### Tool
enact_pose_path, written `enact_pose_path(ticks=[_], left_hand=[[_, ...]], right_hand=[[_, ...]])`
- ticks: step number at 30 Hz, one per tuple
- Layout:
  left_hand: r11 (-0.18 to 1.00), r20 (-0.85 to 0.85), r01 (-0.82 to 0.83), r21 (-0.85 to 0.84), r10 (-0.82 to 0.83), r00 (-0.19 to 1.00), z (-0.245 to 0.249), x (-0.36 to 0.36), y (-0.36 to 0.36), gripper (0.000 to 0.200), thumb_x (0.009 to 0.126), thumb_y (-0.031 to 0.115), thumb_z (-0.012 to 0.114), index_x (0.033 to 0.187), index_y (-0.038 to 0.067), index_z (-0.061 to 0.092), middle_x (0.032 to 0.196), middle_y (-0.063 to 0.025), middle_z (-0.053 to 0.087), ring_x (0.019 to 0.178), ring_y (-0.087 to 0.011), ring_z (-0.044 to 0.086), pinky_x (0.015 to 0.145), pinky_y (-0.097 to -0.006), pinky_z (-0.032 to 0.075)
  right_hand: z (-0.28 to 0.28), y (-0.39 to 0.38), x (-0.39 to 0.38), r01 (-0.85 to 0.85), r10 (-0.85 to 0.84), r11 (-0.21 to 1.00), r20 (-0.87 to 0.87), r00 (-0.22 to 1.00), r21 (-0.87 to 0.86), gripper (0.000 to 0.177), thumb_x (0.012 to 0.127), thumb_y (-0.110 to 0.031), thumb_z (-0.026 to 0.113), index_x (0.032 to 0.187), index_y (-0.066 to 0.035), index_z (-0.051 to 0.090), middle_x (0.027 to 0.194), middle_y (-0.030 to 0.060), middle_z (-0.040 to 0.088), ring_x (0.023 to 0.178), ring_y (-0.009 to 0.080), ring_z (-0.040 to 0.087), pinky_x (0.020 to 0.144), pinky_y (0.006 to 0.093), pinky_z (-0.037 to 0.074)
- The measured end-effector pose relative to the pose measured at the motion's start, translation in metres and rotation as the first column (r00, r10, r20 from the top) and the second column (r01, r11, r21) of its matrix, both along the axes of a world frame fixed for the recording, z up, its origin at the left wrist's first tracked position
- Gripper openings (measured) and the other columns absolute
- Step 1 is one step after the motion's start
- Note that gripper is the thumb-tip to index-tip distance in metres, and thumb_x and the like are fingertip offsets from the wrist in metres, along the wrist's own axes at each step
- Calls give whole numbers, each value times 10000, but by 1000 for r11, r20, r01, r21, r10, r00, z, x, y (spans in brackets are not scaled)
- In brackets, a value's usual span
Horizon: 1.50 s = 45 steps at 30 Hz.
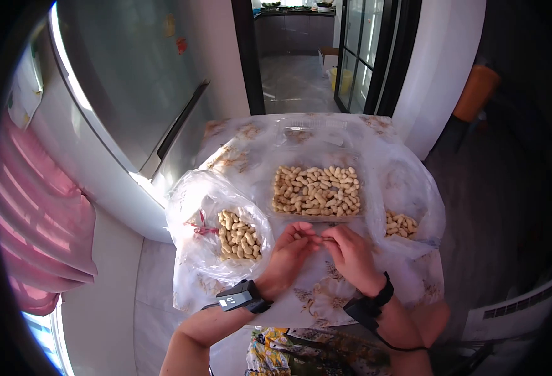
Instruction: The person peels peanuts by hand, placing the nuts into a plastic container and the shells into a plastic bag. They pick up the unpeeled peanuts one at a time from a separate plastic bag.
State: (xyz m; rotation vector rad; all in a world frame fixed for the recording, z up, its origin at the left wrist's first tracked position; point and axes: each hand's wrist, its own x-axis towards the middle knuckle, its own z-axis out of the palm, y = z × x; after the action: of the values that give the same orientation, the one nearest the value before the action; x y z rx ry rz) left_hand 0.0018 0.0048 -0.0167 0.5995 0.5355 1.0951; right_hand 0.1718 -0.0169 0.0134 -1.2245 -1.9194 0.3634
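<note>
My left hand (290, 252) is curled above the near side of the table, with what looks like a small tan peanut (298, 236) in its fingers. Against its fingertips, my right hand (352, 254) pinches something too small to make out. Just beyond both hands stands a clear plastic box (316, 218) filled with unshelled peanuts (316, 191). To the left, an open clear plastic bag (191, 254) holds a pile of peanuts (238, 237). Another clear bag (413, 188) on the right contains a smaller pile of peanuts (401, 224).
A flower-patterned cloth (332, 294) covers the table. Behind the box lies a clear plastic lid (313, 133). A fridge (132, 75) rises at the left, near a pink cloth (44, 213). An open glass door (357, 59) leads to a kitchen. An orange bin-like object (476, 93) stands at right.
</note>
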Motion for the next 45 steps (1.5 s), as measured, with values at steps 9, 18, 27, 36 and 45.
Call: enact_pose_path(ticks=[9, 18, 27, 36, 45], left_hand=[[999, -103, 6, 53, 0, 995, 1, 1, -2, 215, 1013, 83, 457, 1219, 33, 424, 1080, -109, 570, 888, -197, 635, 769, -304, 519], [917, -374, -67, 394, 226, 900, -13, 10, -15, 155, 1020, 169, 492, 1110, 46, 519, 813, -21, 596, 676, -115, 571, 599, -256, 464], [952, -215, -165, 257, 223, 951, -9, 13, -14, 142, 1003, 139, 505, 1115, 53, 521, 783, 7, 566, 637, -92, 521, 554, -230, 417], [974, -256, 92, 206, -37, 966, 17, -2, -5, 167, 982, 157, 602, 1116, 84, 533, 813, 35, 573, 711, -39, 522, 614, -202, 419], [980, -265, 61, 190, -8, 964, 7, 2, -3, 115, 997, 158, 578, 1029, 48, 569, 939, -28, 671, 759, -69, 577, 678, -224, 475]], right_hand=[[46, -1, -8, 25, -4, 997, -283, 959, 71, 138, 809, 38, 711, 927, -9, 657, 861, 80, 678, 730, 148, 646, 666, 279, 511], [71, 22, -98, -325, 334, 934, -34, 942, 151, 158, 802, 35, 698, 945, -29, 675, 980, 88, 677, 815, 233, 665, 680, 322, 522], [63, 27, -83, -237, 243, 947, -3, 970, 219, 194, 798, -19, 709, 986, -30, 662, 986, 103, 664, 867, 283, 647, 743, 363, 523], [28, 15, -6, 60, -23, 968, -150, 988, 245, 173, 827, 25, 673, 994, -18, 664, 943, 125, 670, 835, 282, 654, 720, 343, 518], [22, 7, -1, -58, 94, 979, -178, 980, 197, 240, 811, 67, 645, 1030, -27, 668, 961, 112, 665, 831, 263, 658, 718, 338, 527]])
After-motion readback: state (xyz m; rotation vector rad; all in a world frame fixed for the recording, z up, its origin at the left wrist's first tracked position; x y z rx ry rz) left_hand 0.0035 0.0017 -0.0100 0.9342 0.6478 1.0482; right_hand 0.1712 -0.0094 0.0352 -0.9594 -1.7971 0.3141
